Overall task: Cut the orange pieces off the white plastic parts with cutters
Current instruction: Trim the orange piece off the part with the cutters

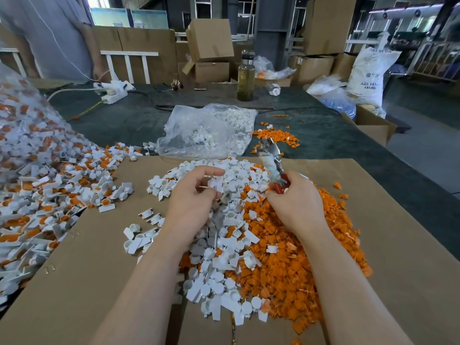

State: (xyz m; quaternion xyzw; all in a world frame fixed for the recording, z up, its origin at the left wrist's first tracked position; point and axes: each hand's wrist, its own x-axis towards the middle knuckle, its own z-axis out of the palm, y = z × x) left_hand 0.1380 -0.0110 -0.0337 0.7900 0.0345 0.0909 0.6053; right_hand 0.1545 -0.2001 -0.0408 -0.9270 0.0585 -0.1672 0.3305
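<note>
A: Both forearms come in from 6 o'clock over the cardboard sheet point(74, 282). What do the hands hold?

B: In the head view, the left hand point(191, 195) pinches one white plastic part point(216, 183) between thumb and curled fingers. I cannot tell if orange is on it. The right hand point(296, 202) is closed around the red handles of the cutters point(271, 160); the metal head points up toward 12 o'clock, a little apart from the part.

A: Where is the rest of the work?

B: At 9 o'clock lies the uncut heap point(44, 175), white with orange. Under the hands, the white pile point(219, 257) is in the centre and the orange pile point(311, 245) goes toward 3 o'clock.

A: What could go wrong?

B: I think the thumb is near the cut line, so the blades may nip it. Also, a cut piece may jump into the wrong pile, because the two piles touch and already mix at the border.

A: And the count?

B: Two hands, one cutters, one held part, three heaps. The single pieces are too many to count.
</note>
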